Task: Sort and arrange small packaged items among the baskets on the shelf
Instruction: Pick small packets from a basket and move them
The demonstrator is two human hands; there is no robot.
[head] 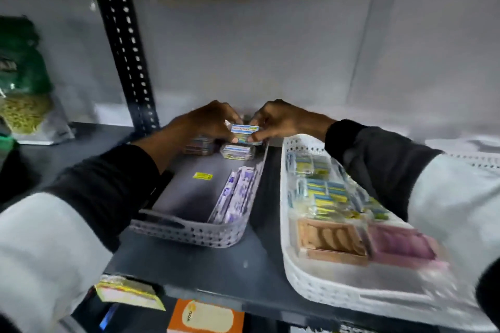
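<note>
Both hands (244, 123) pinch one blue-labelled packet (244, 132), lettering too blurred to read.

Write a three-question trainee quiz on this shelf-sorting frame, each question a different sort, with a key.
1. True or false: only the left hand holds the small blue-and-yellow packet.
2. The grey perforated plastic basket sits on which side of the white perforated plastic basket: A) the person's left, B) the person's right, C) stacked on top?
3. Fill in: the purple-and-white sachets lie along the grey basket's ____ wall.

Key
1. False: the right hand grips it too, at the back of the grey basket.
2. A.
3. Right, the wall nearest the white basket.
</note>
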